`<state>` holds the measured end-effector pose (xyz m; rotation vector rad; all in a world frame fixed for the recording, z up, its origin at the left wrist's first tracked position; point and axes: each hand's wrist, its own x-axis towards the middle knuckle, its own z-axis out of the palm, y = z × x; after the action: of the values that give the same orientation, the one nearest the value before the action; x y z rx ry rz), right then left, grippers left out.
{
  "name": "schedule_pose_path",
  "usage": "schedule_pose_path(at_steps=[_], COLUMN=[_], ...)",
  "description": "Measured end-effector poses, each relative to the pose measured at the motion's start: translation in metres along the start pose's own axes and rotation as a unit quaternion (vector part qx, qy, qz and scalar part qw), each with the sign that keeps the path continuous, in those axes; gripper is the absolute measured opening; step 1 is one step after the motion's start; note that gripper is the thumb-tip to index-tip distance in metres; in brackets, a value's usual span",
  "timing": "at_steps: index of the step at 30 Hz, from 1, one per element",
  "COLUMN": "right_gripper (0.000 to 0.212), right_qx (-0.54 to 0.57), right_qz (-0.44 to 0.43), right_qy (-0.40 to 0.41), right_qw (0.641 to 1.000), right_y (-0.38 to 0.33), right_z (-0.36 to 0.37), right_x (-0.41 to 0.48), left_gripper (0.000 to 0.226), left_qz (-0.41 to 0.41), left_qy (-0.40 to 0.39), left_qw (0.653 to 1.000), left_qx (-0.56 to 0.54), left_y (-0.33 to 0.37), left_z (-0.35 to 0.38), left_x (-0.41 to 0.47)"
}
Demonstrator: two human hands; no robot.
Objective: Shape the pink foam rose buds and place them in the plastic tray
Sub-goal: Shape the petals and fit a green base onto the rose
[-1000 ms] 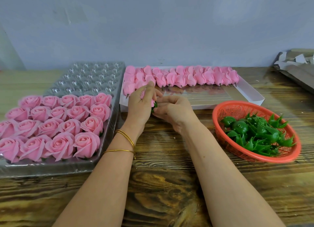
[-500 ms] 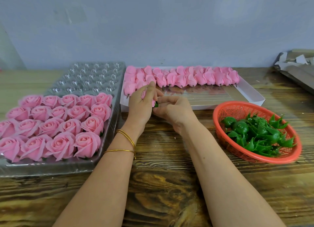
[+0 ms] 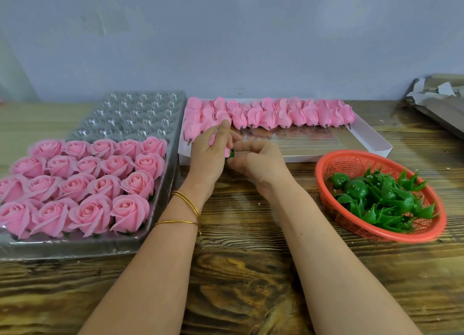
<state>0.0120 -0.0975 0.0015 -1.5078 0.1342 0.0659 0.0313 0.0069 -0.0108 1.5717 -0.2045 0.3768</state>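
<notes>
Over the wooden table, left hand still grips the pink bud, right hand seemingly pinches its green base; shaping unfinished.

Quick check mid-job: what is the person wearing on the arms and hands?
Both forearms are bare: no sleeves or gloves in view. Thin gold bangles circle the wrist of the left hand, three by the look of it. The right hand and its wrist wear nothing; no rings show.
</notes>
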Motion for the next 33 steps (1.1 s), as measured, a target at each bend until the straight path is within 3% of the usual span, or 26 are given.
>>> schedule_pose_path(at_steps=[4,9,20,33], right_gripper=[0.024,0.025,0.02,0.021], right_qx=[0.101,0.095,0.196,0.192], right_qz=[0.034,0.057,0.07,0.071], right_qy=[-0.031,-0.034,-0.026,-0.043], right_qw=[0.994,0.993,0.978,0.978], right_y=[-0.004,-0.0034,-0.0039,-0.0065], right_z=[-0.0003,-0.004,-0.0038,-0.0023], right_x=[-0.001,-0.0017,-0.0027,-0.0043], left_gripper=[0.048,0.048,0.049,0.048], left_qz=[-0.006,0.003,0.001,0.004], left_qy=[0.003,0.001,-0.008,-0.004], left_qw=[1.0,1.0,1.0,1.0], left_qx=[-0.007,-0.003,-0.021,-0.023], left_y=[-0.0001,-0.0001,-0.0006,-0.0009], left_z=[-0.0002,-0.0002,0.0003,-0.0001], left_x=[-0.0003,-0.0012,-0.0007,-0.0005])
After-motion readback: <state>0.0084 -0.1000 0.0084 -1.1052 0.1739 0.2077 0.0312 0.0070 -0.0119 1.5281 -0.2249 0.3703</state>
